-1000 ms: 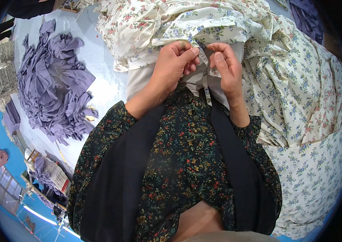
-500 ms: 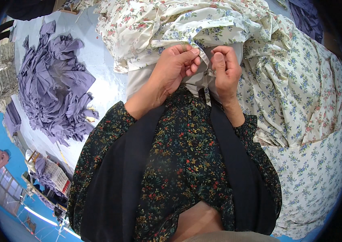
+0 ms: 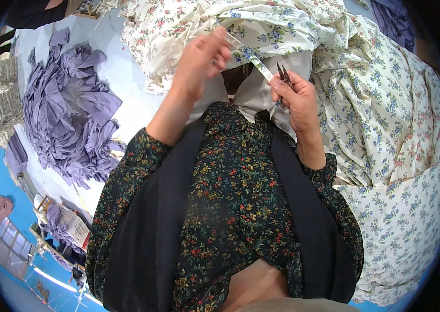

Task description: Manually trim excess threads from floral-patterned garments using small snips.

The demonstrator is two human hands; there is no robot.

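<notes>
A narrow floral fabric strip (image 3: 260,66) stretches straight between my two hands. Its upper end meets the curled fingertips of my left hand (image 3: 199,60), which is blurred by motion but looks closed on it. My right hand (image 3: 297,96) pinches the lower end between thumb and fingers. Small dark thread snips (image 3: 283,75) are also in this right hand, blades pointing up and away from me. A short tail of the strip hangs below the right fingers. Just beyond my hands, white cloth with blue and red flowers (image 3: 277,39) lies bunched.
More floral cloth (image 3: 381,119) drapes down on the right. A heap of purple fabric pieces (image 3: 69,109) covers part of the pale table (image 3: 139,112) at left. Folded stacks (image 3: 4,93) and a white basket (image 3: 72,226) stand farther left. Part of another person shows at top left.
My left hand has moved up and to the left, drawing the strip out straight. The right hand has turned, bringing the snips into sight. A gap has opened between my hands.
</notes>
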